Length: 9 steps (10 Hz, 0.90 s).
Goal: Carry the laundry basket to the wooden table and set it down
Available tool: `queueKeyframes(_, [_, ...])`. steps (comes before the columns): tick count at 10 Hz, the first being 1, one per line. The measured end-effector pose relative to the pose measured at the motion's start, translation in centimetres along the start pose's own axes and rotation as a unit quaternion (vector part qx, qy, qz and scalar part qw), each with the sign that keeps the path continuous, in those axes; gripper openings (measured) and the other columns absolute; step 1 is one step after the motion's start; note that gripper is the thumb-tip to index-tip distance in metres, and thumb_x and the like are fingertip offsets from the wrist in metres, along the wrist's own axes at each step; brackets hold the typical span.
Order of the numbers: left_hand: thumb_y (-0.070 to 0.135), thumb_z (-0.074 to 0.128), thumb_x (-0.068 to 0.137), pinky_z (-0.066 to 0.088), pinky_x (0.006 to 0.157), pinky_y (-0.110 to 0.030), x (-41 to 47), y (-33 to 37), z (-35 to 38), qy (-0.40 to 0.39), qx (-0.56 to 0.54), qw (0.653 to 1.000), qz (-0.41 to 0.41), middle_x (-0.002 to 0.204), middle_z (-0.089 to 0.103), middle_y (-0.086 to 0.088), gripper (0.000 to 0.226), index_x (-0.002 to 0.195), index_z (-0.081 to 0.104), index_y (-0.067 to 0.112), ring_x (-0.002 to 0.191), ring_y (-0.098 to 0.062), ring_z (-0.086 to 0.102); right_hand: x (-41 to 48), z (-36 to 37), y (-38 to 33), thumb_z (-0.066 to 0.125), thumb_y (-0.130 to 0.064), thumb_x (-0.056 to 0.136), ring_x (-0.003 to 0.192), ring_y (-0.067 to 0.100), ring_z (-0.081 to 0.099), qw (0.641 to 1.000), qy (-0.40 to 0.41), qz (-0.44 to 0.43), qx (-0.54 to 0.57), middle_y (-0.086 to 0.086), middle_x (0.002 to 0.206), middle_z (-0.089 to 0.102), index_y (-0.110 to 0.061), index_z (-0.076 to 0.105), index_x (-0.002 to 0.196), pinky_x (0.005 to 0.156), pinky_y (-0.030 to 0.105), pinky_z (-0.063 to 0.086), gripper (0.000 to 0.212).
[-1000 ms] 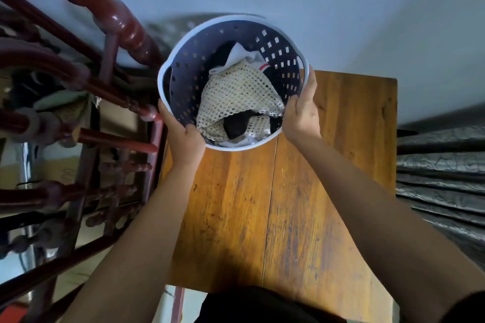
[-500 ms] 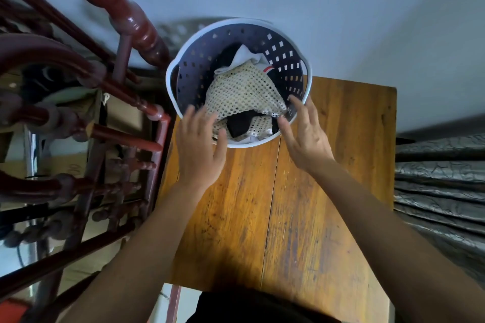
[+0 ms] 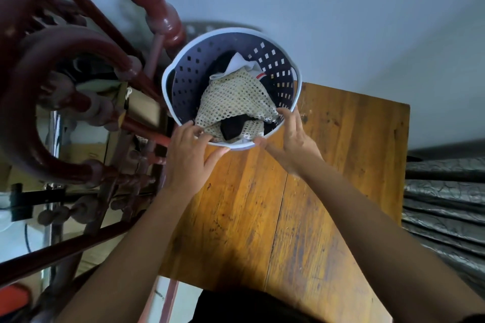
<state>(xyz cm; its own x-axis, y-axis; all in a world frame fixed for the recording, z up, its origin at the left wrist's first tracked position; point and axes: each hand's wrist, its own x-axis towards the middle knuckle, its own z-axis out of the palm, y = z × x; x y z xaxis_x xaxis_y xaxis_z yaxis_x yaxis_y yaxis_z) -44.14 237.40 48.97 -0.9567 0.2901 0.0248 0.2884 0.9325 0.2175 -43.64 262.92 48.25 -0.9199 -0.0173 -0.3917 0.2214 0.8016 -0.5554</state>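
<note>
Laundry basket (image 3: 183, 81) rests on wooden table's (image 3: 328, 178) far-left corner; left hand (image 3: 189, 157) and right hand (image 3: 294, 139) spread loosely at near rim. Task looks essentially done.

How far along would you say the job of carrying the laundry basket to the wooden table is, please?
Nearly done. The laundry basket, full of clothes, appears to sit at the far left corner of the wooden table. The left hand and right hand rest open at its near rim, not gripping. Only drawing the hands away remains.
</note>
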Motion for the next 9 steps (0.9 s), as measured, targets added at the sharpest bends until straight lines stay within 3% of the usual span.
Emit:
queueKeyframes(1, [0.049,0.053,0.096,0.044,0.107,-0.056,0.7,0.4,0.3,0.003,-0.026,0.999,-0.032,0.122,0.068,-0.019,0.051,0.111,0.071,0.004,0.138,-0.040,0.047,0.7,0.0,-0.5,0.044,-0.086,0.088,0.125,0.034,0.065,1.000,0.014,0.018,-0.002,0.001,0.169,0.022,-0.034,0.015,0.155,0.086,0.048,0.060,0.090])
queueKeyframes(3, [0.043,0.054,0.097,0.048,0.105,-0.054,1.0,-0.1,1.1,0.011,-0.067,0.997,-0.036,0.124,0.070,-0.017,0.050,0.115,0.071,-0.001,0.142,-0.038,0.043,1.2,0.3,-1.3,0.040,-0.086,0.088,0.127,0.034,0.063,0.999,0.013,0.037,-0.013,0.001,0.165,0.026,-0.029,0.016,0.155,0.084,0.045,0.053,0.091])
queueKeyframes(5, [0.043,0.048,0.099,0.046,0.106,-0.058,0.8,0.5,0.3,-0.032,-0.056,0.997,-0.042,0.132,0.065,-0.019,0.056,0.126,0.063,-0.003,0.146,-0.039,0.037,0.3,0.0,-2.5,0.040,-0.085,0.090,0.147,0.034,0.050,0.998,0.007,0.066,-0.009,0.000,0.180,0.008,-0.035,-0.004,0.165,0.099,0.052,0.056,0.100])
queueKeyframes(7, [0.037,0.033,0.106,0.026,0.122,-0.050,-0.1,2.6,-2.4,-0.108,-0.046,0.990,-0.083,0.158,0.042,-0.012,0.053,0.146,0.047,0.006,0.155,-0.029,0.018,-3.4,-1.6,-2.8,0.039,-0.060,0.106,0.152,0.034,0.045,0.999,0.002,0.028,-0.043,0.006,0.173,0.032,-0.038,0.015,0.166,0.110,0.055,0.048,0.068])
queueKeyframes(8, [0.035,0.034,0.106,0.025,0.123,-0.045,-1.1,4.4,-3.9,-0.099,-0.070,0.990,-0.079,0.155,0.046,-0.010,0.051,0.144,0.051,0.007,0.151,-0.028,0.029,-6.0,-2.8,-2.1,0.038,-0.054,0.108,0.151,0.031,0.045,0.999,-0.001,0.036,-0.040,0.005,0.170,0.038,-0.027,0.031,0.163,0.113,0.050,0.044,0.061])
queueKeyframes(9, [0.036,0.035,0.103,0.040,0.110,-0.045,-2.6,5.2,-4.3,-0.070,-0.096,0.990,-0.077,0.125,0.068,-0.009,0.043,0.119,0.067,0.011,0.125,-0.028,0.055,-8.9,-3.4,-0.9,0.037,-0.056,0.108,0.147,0.027,0.050,0.998,0.031,0.029,-0.036,0.003,0.166,0.045,-0.025,0.040,0.157,0.112,0.047,0.046,0.058])
